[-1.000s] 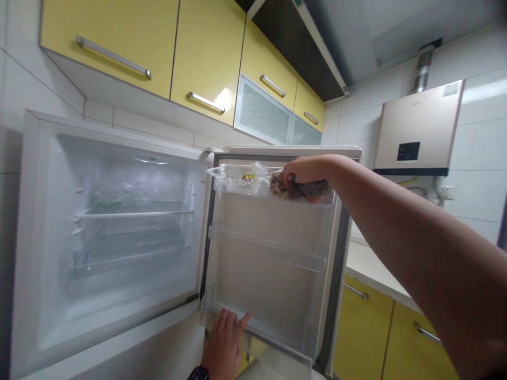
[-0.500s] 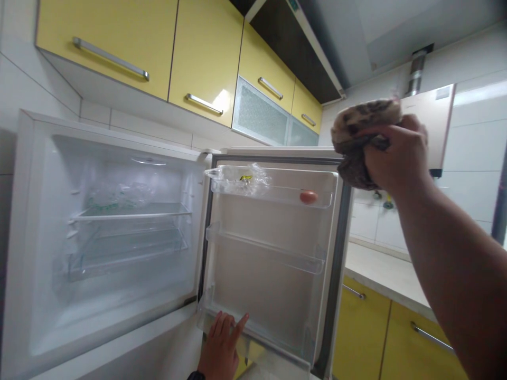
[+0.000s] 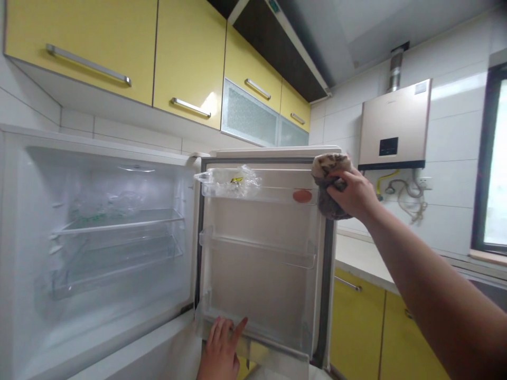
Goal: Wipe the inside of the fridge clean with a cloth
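At the upper free corner of the open fridge door (image 3: 261, 295), my right hand (image 3: 354, 192) is closed around a crumpled brown-grey cloth (image 3: 335, 206). The cloth lies against the door's edge and seal. Low on the door, my left hand (image 3: 219, 348) has its fingers hooked over the rim of the clear bottom door shelf (image 3: 277, 352), the thumb stretched to the right. On the top door shelf (image 3: 273, 195) are a crumpled clear plastic bag (image 3: 233, 180) and a reddish-brown egg-shaped item (image 3: 302, 196), left of the cloth.
The lit fridge compartment (image 3: 114, 327) stands open at left, with a plastic bag (image 3: 106, 206) on its glass shelf (image 3: 122, 221). Yellow wall cabinets (image 3: 190, 47) hang above. At right are a water heater (image 3: 394, 124), a countertop (image 3: 364, 258) and a window (image 3: 493, 158).
My right hand has brought the cloth down and left from above the door's corner onto its edge. My left hand stays on the bottom shelf. The view has turned slightly right.
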Motion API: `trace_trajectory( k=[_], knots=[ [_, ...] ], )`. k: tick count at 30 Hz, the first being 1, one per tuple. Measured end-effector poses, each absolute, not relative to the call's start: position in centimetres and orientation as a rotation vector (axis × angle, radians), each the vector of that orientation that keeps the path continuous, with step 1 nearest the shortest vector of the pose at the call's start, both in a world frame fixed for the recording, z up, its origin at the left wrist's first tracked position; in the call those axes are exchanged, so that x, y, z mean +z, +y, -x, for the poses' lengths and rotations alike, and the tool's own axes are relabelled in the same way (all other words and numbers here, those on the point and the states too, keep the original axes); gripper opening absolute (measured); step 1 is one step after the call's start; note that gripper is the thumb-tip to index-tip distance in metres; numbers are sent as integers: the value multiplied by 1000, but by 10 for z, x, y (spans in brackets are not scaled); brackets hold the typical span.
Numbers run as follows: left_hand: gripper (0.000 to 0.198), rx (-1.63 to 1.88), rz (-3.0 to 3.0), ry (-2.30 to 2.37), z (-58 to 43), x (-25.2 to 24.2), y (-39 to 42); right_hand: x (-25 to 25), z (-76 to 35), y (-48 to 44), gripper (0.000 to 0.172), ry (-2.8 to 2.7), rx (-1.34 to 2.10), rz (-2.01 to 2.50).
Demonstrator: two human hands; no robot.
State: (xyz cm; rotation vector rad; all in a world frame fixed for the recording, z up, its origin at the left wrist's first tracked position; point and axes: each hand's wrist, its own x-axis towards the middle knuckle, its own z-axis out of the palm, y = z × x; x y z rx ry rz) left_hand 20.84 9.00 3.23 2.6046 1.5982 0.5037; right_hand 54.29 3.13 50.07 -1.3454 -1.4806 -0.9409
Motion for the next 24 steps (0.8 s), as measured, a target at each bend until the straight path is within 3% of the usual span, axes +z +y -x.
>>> trace_trajectory(
  k=[10, 16, 21, 24],
  knots=[
    [103, 640, -2621, 1615, -213, 31, 86, 418, -555, 31, 34, -1473, -778, 1351],
    [101, 642, -2576, 1606, -211, 34, 83, 405, -522, 29, 18, -1283, -785, 1184],
    [98, 748, -2523, 1530, -208, 27, 85, 404, -494, 22, 25, -1242, -789, 1267],
    [93, 809, -2487, 1502, -210, 20, 88, 406, -492, 24, 27, -1188, -609, 1202]
  ],
)
